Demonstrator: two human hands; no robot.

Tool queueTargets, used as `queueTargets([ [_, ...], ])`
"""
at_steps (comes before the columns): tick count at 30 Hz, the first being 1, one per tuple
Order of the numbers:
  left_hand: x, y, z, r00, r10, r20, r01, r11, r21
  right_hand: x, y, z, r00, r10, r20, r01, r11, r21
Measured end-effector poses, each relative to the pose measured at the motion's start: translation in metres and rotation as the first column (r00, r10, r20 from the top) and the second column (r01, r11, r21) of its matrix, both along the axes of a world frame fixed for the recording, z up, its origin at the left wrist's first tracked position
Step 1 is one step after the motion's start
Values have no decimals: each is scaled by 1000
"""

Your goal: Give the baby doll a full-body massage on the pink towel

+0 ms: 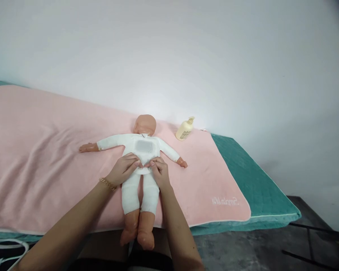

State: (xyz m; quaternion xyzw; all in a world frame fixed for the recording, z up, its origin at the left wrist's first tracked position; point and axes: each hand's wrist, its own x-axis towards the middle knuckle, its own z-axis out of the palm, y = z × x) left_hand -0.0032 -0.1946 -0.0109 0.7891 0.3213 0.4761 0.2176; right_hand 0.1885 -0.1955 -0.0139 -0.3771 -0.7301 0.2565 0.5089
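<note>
Lying face down on the pink towel (pixel 45 150), the doll (pixel 141 148) has its feet hanging past the bed (pixel 243 177) edge at 6 o'clock. The left hand (pixel 125 168) and right hand (pixel 159 172) rest on its lower back, fingers bent, tips meeting (pinching cloth or merely pressing, I cannot tell). A tug toward 6 o'clock could slide it off; the bottle (pixel 184 129) at 1 o'clock lies well apart.

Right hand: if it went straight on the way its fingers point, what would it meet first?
Probably the left hand, whose fingers almost touch it on the white-suited plastic baby doll.
</note>
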Motion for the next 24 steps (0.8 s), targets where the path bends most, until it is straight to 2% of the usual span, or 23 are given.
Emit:
queueTargets([
  [5, 3, 2, -2, 997, 18, -69, -20, 999, -34, -2, 4, -2, 999, -17, 45, 20, 998, -52],
  [9, 3, 2, -1, 999, 15, -48, -16, 999, -35, -2, 4, -3, 999, -21, 31, 23, 998, -62],
  [17, -1, 0, 5, 993, 90, 74, -88, 996, -27, 1, 2, -5, 997, -78, -1, 78, 995, 67],
  [24, -1, 3, 3, 994, 109, 34, -107, 993, -41, 1, 6, -8, 996, -94, 8, 94, 995, 23],
])
